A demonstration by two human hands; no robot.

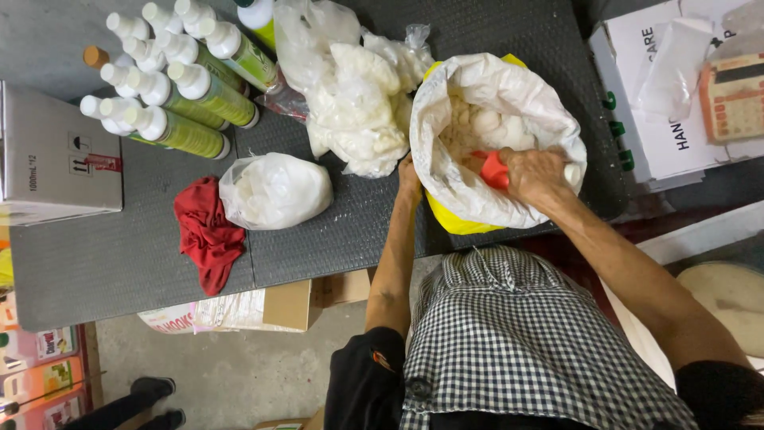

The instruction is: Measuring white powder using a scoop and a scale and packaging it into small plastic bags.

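Your right hand (pixel 535 173) grips a red scoop (pixel 493 170) inside the white sack (pixel 446 159) at frame centre; your left hand (pixel 409 177) pinches its rim

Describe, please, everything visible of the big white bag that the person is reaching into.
The big white bag is a soft sack, plastic by its look, with its mouth open and its rim rolled outward. It sits in a yellow container on the dark table. Pale rounded pieces fill it. The right hand is inside, holding a red scoop; the left hand touches its outer side.
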